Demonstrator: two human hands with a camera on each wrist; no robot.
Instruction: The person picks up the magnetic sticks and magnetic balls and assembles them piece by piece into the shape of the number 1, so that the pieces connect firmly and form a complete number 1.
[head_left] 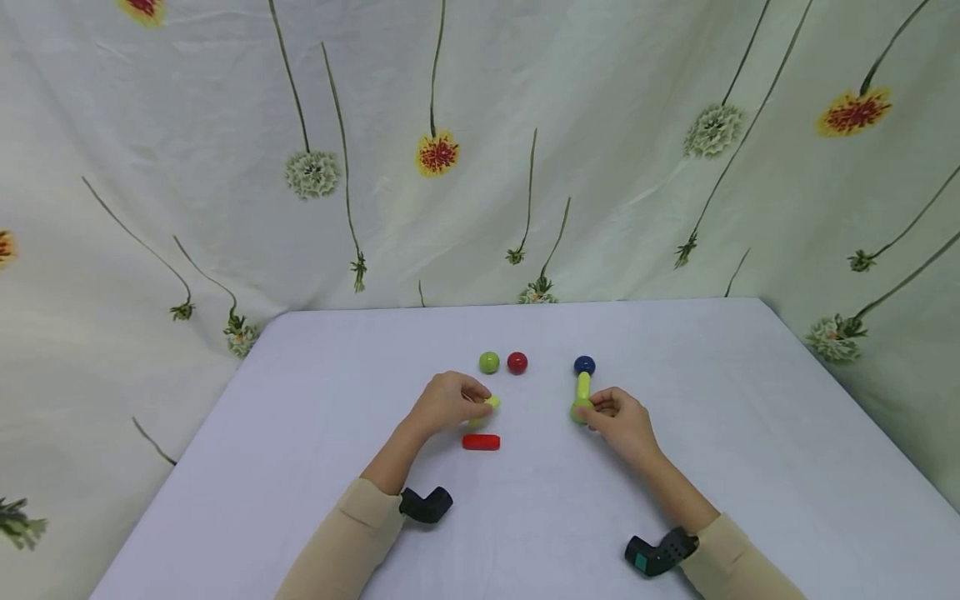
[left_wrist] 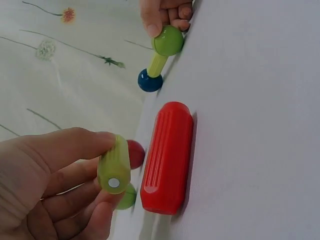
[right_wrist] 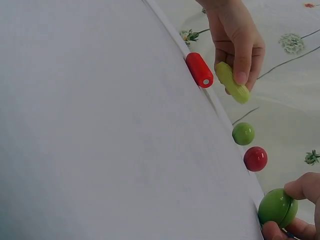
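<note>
My left hand (head_left: 450, 402) pinches a yellow-green ridged rod (left_wrist: 114, 165) between thumb and fingers, raised over the table. A white disc shows on the rod's end face in the left wrist view. A red ridged rod (head_left: 481, 442) lies on the table just in front of that hand. On the right, my right hand (head_left: 626, 425) grips a green ball (right_wrist: 278, 207) with thumb and fingertips. From this ball a second yellow-green rod (head_left: 583, 386) runs away from me to a dark blue ball (head_left: 584, 365), the three joined in a line.
Beyond the hands, a loose green ball (head_left: 489, 362) and a red ball (head_left: 517, 362) sit side by side on the white-covered table (head_left: 360, 358). A flower-printed cloth (head_left: 622, 150) hangs behind the table's far edge. Each wrist wears a black camera mount (head_left: 426, 506).
</note>
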